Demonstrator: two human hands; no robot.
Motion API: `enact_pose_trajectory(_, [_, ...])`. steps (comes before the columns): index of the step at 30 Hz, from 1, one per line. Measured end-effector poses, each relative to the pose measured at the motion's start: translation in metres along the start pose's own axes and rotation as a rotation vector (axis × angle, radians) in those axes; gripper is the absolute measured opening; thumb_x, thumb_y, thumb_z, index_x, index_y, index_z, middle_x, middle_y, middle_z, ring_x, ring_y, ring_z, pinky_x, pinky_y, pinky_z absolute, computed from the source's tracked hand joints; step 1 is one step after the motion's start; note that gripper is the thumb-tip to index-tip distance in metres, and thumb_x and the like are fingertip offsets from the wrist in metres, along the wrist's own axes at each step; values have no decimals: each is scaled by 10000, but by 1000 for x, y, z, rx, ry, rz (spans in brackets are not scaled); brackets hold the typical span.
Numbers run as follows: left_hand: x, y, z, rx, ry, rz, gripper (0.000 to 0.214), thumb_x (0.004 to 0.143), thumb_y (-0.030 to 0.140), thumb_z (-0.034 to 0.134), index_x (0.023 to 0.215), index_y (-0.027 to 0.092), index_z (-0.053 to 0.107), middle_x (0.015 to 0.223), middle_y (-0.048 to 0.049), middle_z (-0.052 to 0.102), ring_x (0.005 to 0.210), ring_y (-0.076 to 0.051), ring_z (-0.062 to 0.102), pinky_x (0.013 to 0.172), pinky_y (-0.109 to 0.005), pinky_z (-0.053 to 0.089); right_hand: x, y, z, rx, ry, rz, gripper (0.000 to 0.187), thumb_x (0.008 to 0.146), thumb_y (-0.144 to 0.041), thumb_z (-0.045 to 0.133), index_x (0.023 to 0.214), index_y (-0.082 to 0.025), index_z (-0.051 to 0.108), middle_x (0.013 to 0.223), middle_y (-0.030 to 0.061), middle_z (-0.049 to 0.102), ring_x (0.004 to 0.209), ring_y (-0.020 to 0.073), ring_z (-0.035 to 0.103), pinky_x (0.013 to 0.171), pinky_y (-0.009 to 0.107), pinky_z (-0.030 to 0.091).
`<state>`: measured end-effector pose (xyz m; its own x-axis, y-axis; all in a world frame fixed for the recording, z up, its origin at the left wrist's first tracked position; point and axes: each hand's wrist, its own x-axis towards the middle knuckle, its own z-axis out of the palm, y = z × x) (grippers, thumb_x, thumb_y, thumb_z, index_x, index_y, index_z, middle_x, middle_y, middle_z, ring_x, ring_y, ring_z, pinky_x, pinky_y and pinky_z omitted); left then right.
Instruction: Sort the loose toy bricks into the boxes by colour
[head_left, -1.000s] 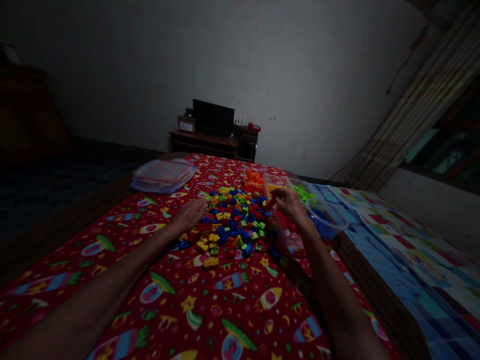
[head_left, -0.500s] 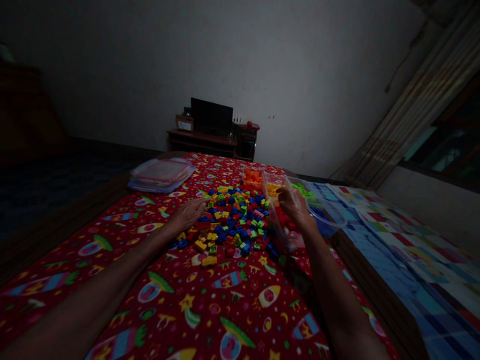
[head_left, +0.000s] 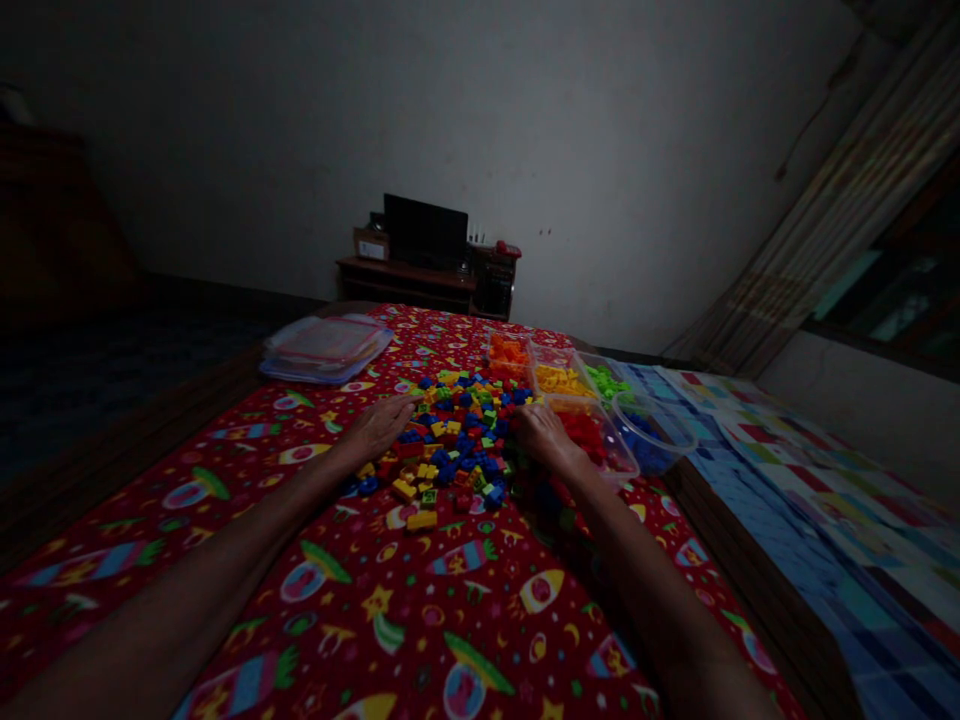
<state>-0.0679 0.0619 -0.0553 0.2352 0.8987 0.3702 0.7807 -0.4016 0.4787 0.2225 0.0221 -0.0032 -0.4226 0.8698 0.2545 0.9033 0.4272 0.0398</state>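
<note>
A pile of small toy building blocks [head_left: 469, 455] in blue, yellow, green and red is spread over a red patterned cloth [head_left: 352, 560]. At its left edge rests my left hand [head_left: 381, 425], fingers stretched out beside the blocks and holding nothing I can see. My right hand [head_left: 543, 432] is at the pile's right edge, fingers curled down among the blocks; their tips, and whatever is between them, are hidden. Just right of that hand stands a clear box of red blocks [head_left: 592, 440].
Behind are clear boxes of orange blocks [head_left: 508, 352], yellow blocks [head_left: 559, 380] and green blocks [head_left: 607, 382]. A round-rimmed tub [head_left: 664, 445] with blue blocks stands farther right. Stacked clear lids [head_left: 326, 348] lie back left. A dark monitor [head_left: 425, 232] stands by the wall.
My right hand has moved left and down from above the boxes to the right edge of the block pile. My left hand has stayed in place.
</note>
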Motion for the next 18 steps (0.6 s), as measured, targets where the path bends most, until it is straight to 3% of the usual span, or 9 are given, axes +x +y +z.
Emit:
enact_pose_trajectory(10, [-1, 2, -1, -2, 7, 16, 725, 856, 621, 163, 1208, 162, 600, 1264, -108, 608, 1164, -267, 547, 1018, -390, 401, 0, -8, -18, -48, -151, 63, 266, 875, -124, 412, 998, -115, 647, 924, 142, 651, 797, 190, 556, 667, 273, 366])
enact_pose_trajectory(18, [0, 1, 0, 14, -2, 13, 726, 861, 594, 159, 1229, 132, 580, 1264, -124, 604, 1167, -259, 544, 1016, -371, 396, 3, 3, -39, 46, -44, 148, 278, 876, -164, 408, 925, -153, 681, 849, 100, 672, 736, 162, 571, 618, 253, 333])
